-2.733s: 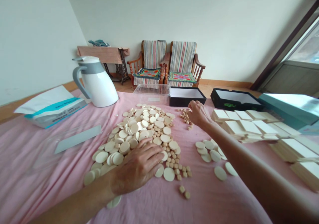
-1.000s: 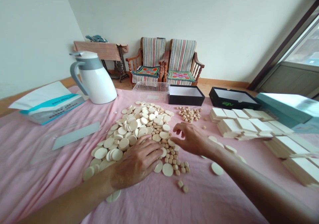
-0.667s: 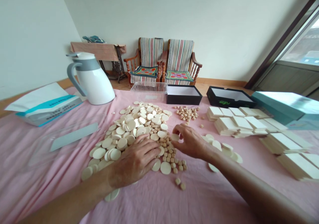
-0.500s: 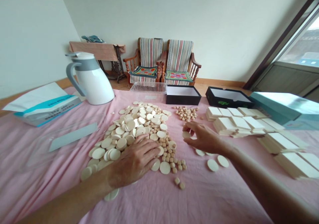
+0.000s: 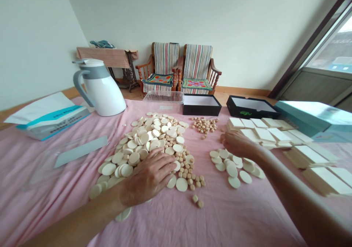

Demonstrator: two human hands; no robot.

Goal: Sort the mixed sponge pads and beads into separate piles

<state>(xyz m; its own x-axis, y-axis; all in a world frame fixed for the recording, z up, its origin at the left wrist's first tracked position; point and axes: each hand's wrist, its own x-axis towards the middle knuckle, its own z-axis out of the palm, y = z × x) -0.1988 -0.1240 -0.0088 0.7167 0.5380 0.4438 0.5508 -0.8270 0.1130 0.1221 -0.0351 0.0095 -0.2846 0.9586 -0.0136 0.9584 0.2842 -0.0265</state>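
My left hand (image 5: pixel 147 177) lies flat on the front edge of a large heap of cream round discs (image 5: pixel 143 144), its fingers spread over them and gripping nothing. My right hand (image 5: pixel 236 144) hangs just above a smaller, looser group of the same discs (image 5: pixel 229 166), with no disc visible in its fingers. Stacks of cream rectangular blocks (image 5: pixel 264 135) stand close beyond its fingertips. Between my hands lies a scatter of small tan pellets (image 5: pixel 189 170), and a second cluster of them (image 5: pixel 204 125) sits further back.
A pink cloth (image 5: pixel 220 217) covers the table. Along its back stand a clear plastic tub (image 5: pixel 163 102), black open boxes (image 5: pixel 201 104), a teal box (image 5: pixel 310 120) and a white jug (image 5: pixel 100 91). A paper packet (image 5: pixel 46 117) and a clear lid (image 5: pixel 74 155) lie left.
My right hand has moved right from the heap's edge to above the smaller disc group, and the disc it held is gone from its fingers. My left hand has stayed put.
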